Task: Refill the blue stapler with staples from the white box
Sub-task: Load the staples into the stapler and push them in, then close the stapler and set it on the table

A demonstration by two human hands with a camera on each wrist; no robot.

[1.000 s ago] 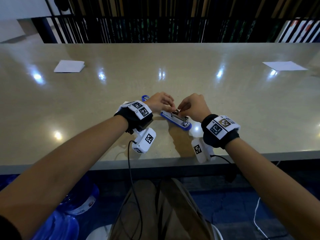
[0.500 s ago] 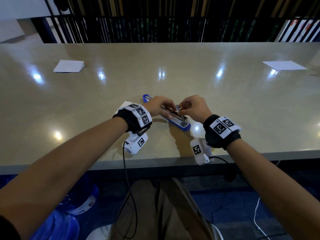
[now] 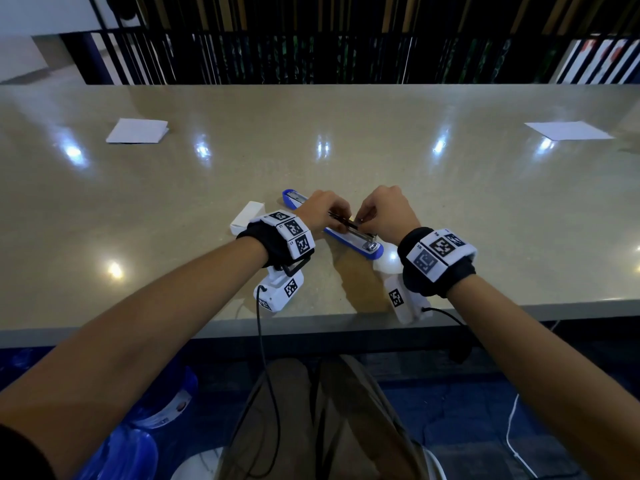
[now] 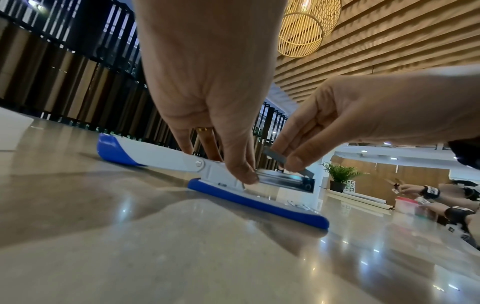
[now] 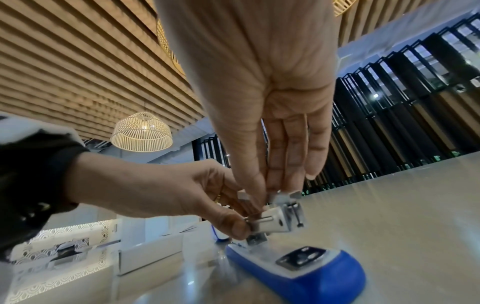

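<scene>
Beige table: stapler lies opened; left hand pinches its magazine, right hand pinches staples above the stapler. Loading step; next, seat them squarely.

Café-like hall: slatted wood ceiling, wicker pendant lamps, long table.

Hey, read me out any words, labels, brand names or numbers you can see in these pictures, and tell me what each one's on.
No text can be read.
Wristbands: black-and-white square marker patterns; tiny characters beside them are too small to read.
Blue stapler: no lettering shows.
White box: blank on its visible faces.
</scene>
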